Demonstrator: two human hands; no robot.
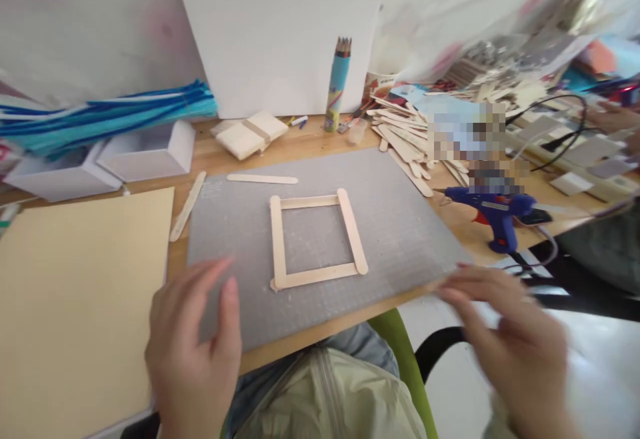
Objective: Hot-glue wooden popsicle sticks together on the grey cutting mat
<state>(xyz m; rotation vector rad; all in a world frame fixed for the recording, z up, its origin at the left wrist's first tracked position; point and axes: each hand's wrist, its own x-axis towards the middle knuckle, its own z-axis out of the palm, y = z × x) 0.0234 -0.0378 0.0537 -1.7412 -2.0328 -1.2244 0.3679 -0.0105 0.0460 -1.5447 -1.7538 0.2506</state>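
A square frame of wooden craft sticks (278, 242) lies on the grey cutting mat (400, 225), its corners overlapping. My left hand (195, 339) hovers over the mat's near left part, thumb and fingers apart and nothing between them. At the mat's right front corner is my right hand (510, 339), slightly blurred. Its thumb and fingertips come together in a pinch, and whatever is between them cannot be made out. One loose craft stick (263, 179) rests near the mat's far edge. Another craft stick (188, 207) lies along its left edge.
A blue glue gun (493, 212) sits right of the mat, with a pile of craft sticks (400, 129) behind. At the back stand a pencil tube (337, 85) and a banded stick bundle (250, 135). Tan board (85, 305) and white boxes (150, 152) are left. A person's hand (613, 122) shows far right.
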